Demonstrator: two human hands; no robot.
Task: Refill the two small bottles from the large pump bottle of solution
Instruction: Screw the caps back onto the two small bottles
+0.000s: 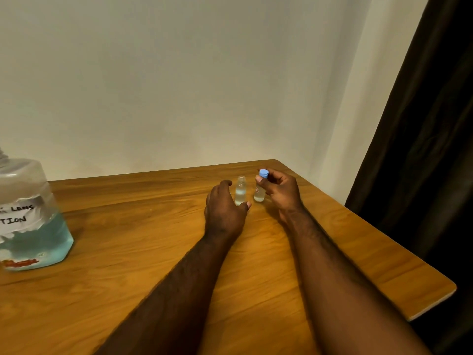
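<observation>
Tabletop: left hand cups bottle, right hand vial.

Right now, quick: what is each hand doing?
Left hand: closed around the uncapped small bottle.
Right hand: closed on the blue-capped small bottle, thumb near its cap.
</observation>
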